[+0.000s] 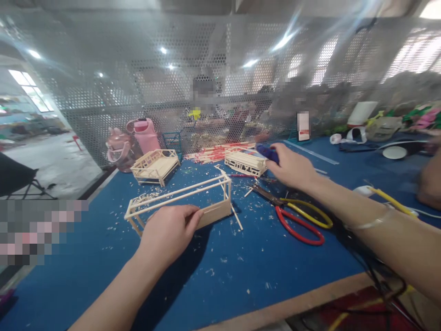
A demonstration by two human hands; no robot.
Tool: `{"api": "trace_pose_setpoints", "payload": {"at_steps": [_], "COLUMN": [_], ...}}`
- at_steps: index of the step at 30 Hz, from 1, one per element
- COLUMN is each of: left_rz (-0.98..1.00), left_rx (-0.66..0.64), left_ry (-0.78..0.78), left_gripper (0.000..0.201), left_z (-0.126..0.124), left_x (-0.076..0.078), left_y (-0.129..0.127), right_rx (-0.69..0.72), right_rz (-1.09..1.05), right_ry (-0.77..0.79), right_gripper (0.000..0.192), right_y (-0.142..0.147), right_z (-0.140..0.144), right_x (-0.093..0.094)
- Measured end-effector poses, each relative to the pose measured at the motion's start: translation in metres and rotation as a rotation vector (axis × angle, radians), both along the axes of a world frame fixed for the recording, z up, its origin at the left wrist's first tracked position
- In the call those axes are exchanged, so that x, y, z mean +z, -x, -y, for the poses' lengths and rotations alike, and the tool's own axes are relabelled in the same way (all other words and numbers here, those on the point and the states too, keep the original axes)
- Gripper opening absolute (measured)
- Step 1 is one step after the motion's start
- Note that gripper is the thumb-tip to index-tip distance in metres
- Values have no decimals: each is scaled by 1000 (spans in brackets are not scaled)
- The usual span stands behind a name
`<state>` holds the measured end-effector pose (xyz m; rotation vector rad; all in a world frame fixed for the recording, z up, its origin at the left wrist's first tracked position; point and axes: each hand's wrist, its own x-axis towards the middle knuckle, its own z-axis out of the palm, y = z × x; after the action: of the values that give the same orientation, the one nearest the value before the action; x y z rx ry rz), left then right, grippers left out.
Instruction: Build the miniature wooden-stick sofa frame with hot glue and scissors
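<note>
My left hand [172, 230] is closed on the near side of a long open frame of pale wooden sticks [179, 191], its thumb and fingers pinching near a flat wooden panel [215, 214] along the lower edge. Farther off to the right, my right hand [289, 163] wraps around a dark blue tool [267, 152]; the fingers hide part of it, and its kind is unclear. Just left of that tool sits a small slatted wooden model [243, 161]. Scissors [292, 214] with one red and one yellow handle lie below my right forearm.
A small wooden bench model [156, 166] stands at the left, before pink bottles [144, 133]. Red-tipped sticks [213, 151] are piled at the back, near a perforated screen [155, 82]. Clear strips [312, 152], wood scraps and dark cables [365, 257] lie on the blue table [220, 294].
</note>
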<state>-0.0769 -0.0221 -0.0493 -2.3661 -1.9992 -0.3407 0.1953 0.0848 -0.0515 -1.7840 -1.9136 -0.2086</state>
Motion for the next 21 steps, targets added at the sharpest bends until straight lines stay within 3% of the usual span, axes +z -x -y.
{"api": "trace_pose_setpoints", "payload": {"at_steps": [5, 10, 13, 17, 21], "left_rz": [7, -4, 4, 22, 28], "left_rx": [1, -21, -23, -20, -25], "left_ry": [13, -1, -8, -4, 8], "left_gripper": [39, 39, 39, 37, 38], "left_z": [1, 1, 1, 0, -2], "left_x": [1, 0, -1, -1, 0], "left_y": [-1, 0, 0, 0, 1], "right_rx": [-38, -3, 0, 76, 456], "right_rz": [129, 143, 139, 76, -88], "right_ry": [155, 206, 160, 107, 440], "right_gripper": [44, 43, 42, 34, 20], "right_y": [17, 19, 21, 36, 56], "right_z": [-51, -64, -52, -12, 37], "right_x": [0, 0, 8, 15, 3]}}
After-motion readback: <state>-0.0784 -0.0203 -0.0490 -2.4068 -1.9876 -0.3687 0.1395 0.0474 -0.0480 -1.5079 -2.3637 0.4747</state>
